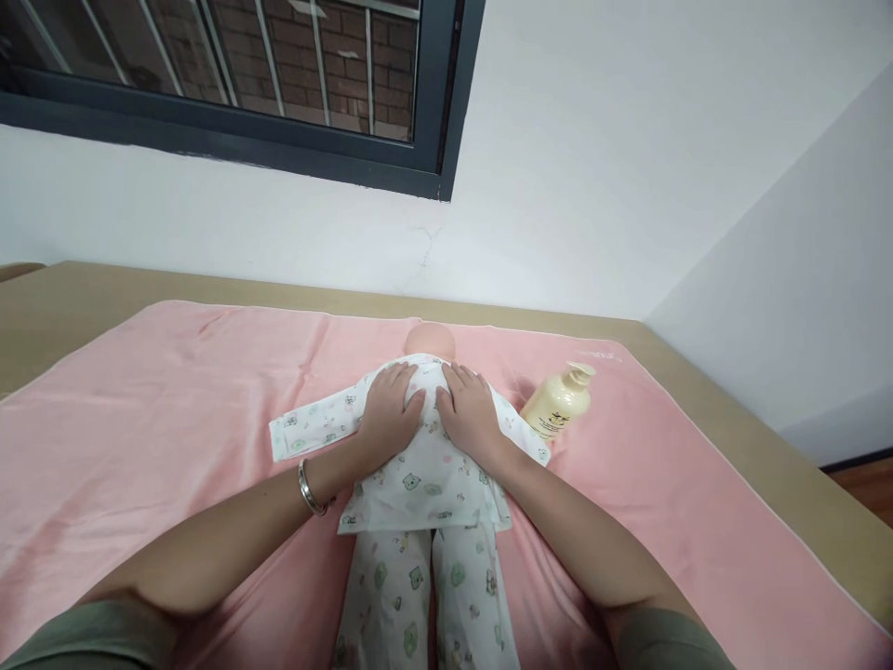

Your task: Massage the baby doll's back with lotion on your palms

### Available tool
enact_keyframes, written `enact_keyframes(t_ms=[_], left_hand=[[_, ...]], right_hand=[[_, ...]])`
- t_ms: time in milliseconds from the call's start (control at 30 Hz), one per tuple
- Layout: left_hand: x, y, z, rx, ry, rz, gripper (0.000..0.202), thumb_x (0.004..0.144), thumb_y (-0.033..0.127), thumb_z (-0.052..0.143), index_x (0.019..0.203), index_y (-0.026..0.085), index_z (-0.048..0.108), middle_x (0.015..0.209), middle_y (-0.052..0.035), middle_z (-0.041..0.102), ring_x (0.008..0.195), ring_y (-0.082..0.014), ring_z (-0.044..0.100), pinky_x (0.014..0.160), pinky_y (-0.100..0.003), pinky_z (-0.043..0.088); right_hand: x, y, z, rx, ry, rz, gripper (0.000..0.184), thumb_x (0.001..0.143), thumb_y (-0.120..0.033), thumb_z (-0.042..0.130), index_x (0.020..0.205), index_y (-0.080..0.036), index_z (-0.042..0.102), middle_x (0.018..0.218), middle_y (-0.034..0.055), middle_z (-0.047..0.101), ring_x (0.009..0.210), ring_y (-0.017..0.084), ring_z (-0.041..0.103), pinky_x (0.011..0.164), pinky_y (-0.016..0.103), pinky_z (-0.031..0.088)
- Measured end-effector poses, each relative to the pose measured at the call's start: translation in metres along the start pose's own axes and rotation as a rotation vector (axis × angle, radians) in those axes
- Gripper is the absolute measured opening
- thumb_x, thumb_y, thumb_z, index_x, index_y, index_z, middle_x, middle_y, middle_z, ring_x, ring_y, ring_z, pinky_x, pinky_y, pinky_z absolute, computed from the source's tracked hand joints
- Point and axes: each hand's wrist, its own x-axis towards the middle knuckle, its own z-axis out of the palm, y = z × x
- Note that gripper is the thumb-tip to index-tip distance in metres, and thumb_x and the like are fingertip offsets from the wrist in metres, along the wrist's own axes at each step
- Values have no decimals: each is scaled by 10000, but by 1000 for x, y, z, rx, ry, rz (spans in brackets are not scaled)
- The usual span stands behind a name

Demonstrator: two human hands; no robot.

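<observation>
The doll, in printed pyjamas, lies on a pink towel over the bench. Its long axis runs straight away from the person, head far and legs near. Both hands rest on its upper torso, either side of the midline. The left hand and right hand are equally near and almost touch each other. Fingers lie flat, slightly spread, palms down on the cloth, and pinch nothing. A cream pump bottle lies just right of the doll's sleeve, clear of the right hand.
</observation>
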Motion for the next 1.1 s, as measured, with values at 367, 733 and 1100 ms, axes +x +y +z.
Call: enact_keyframes(t_ms=[367,733,1100], left_hand=[[0,1,-1,-17,-11,-19,430,955,336,387,1304,153,558,1336,-147,613,1299,-295,517,1128,-531,400],[0,0,0,-22,-7,-13,427,950,331,392,1315,174,546,1343,-135,611,1302,-291,515,1126,-530,403],[1,-1,-1,-25,-4,-21,435,956,363,371,1297,171,562,1332,-120,622,1288,-270,526,1131,-500,400]], right_hand=[[0,-1,-1,7,0,3,486,1013,-307,322,1435,-129,485,1481,139,509,1369,270,428,1153,466,266],[0,0,-1,7,-12,8,486,1015,-308,320,1441,-136,476,1488,131,503,1371,264,426,1156,453,264],[1,0,1,-4,-9,15,499,1010,-333,319,1448,-144,467,1488,136,500,1377,278,425,1157,470,270]])
